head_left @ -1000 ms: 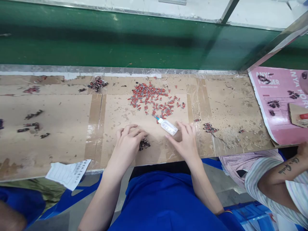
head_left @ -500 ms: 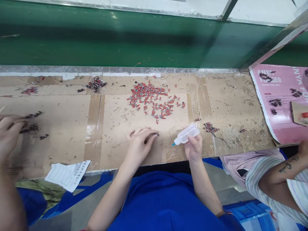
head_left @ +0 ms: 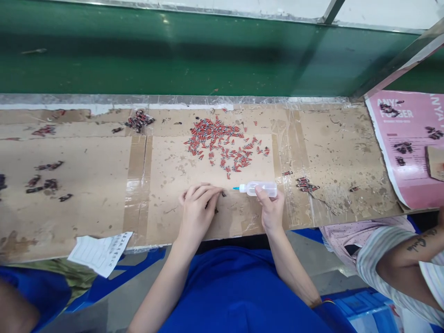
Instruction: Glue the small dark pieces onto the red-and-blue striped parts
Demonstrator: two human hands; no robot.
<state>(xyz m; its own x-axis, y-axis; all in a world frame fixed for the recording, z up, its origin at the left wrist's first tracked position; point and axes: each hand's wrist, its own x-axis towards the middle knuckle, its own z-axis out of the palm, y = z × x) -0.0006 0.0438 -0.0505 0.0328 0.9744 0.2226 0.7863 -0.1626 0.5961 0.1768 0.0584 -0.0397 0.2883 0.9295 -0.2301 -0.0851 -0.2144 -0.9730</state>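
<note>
My right hand (head_left: pixel 272 212) grips a clear plastic squeeze bottle (head_left: pixel 252 188) with a white cap and a thin blue tip. The bottle lies nearly level, its tip pointing left towards my other hand. Thumb and fingertips of my left hand (head_left: pixel 198 206) are pinched on a small dark piece (head_left: pixel 224 194), just left of the tip and apart from it. Another dark bit (head_left: pixel 216 210) shows under those fingers, partly hidden. Beyond both hands lies a loose heap of small red pieces with dark ends (head_left: pixel 215 132). A small cluster of dark and red pieces (head_left: pixel 306 185) rests right of the bottle.
Cardboard (head_left: pixel 173 162) covers the bench, with a green panel (head_left: pixel 208 55) behind. More dark pieces (head_left: pixel 139 121) lie to the left. A paper slip (head_left: pixel 100 253) hangs over the front edge. On the right are a pink printed sheet (head_left: pixel 388 157) and a co-worker's arm (head_left: pixel 405 252).
My right hand has moved slightly left and levelled the bottle, bringing its tip closer to my left fingers. The co-worker's hand at far left has withdrawn from the dark pieces.
</note>
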